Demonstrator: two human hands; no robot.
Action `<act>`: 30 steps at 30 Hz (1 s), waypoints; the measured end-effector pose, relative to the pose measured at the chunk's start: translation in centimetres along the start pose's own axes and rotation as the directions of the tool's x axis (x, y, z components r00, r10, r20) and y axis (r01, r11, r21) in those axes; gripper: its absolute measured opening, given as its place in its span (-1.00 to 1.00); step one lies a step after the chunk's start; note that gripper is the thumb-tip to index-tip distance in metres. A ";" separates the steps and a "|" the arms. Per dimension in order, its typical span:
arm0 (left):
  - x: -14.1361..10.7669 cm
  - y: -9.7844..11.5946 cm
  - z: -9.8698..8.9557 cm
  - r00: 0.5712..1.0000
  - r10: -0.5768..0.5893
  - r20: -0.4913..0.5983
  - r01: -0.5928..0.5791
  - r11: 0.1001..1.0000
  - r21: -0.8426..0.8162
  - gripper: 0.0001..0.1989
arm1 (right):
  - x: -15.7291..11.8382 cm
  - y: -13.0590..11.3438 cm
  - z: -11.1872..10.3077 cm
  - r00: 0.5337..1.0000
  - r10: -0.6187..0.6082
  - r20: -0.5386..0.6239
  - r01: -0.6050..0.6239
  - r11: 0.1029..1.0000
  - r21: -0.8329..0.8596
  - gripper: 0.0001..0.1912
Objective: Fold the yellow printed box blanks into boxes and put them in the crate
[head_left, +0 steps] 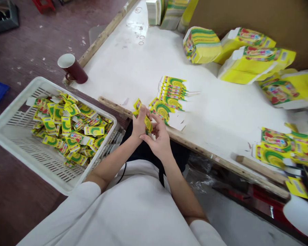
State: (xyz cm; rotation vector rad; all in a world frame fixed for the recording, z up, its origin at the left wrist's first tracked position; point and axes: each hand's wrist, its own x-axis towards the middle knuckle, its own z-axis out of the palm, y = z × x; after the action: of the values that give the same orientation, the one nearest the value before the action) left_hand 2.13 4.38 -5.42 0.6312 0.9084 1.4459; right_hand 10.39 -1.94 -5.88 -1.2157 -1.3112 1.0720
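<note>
1. Holding a yellow box (148, 126), left hand (139, 124) and right hand (161, 140) have fingers (157, 119) around it at the edge of the counter (215, 112).
2. Squeezing too hard could crease it; gripping loosely could drop it.

Two hands (161, 138) show at centre; at left, one mug (78, 73), one basket (5, 130), and boxes (66, 126) too jumbled to count.

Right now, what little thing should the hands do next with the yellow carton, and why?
Perhaps the right hand should press the yellow carton's end shut: the left hand holds it, the right is close against it, and many cartons in the white basket look folded. Fingers hide whether it's closed already.
</note>
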 end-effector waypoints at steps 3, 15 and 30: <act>-0.2 -0.2 -0.9 0.996 0.068 0.050 -0.073 0.992 0.105 -0.41 | 0.6 0.4 -0.8 0.997 0.017 -0.070 -0.015 1.000 0.018 -0.50; -1.1 8.6 -3.3 0.879 0.298 0.371 -0.466 0.697 0.545 -0.38 | 1.1 -2.5 -5.3 0.920 -0.384 -0.076 0.256 0.737 -0.625 -0.71; -3.3 4.4 -3.0 0.690 -0.065 0.721 -0.671 0.317 0.671 -0.25 | 1.3 0.8 -2.7 0.965 0.162 0.208 -0.215 0.940 0.264 -0.34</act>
State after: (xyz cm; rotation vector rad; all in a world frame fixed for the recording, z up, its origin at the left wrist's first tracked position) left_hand -2.42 0.97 -2.96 2.1945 0.9843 0.7446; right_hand 13.21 -0.62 -6.23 -1.0589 -1.1416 1.4881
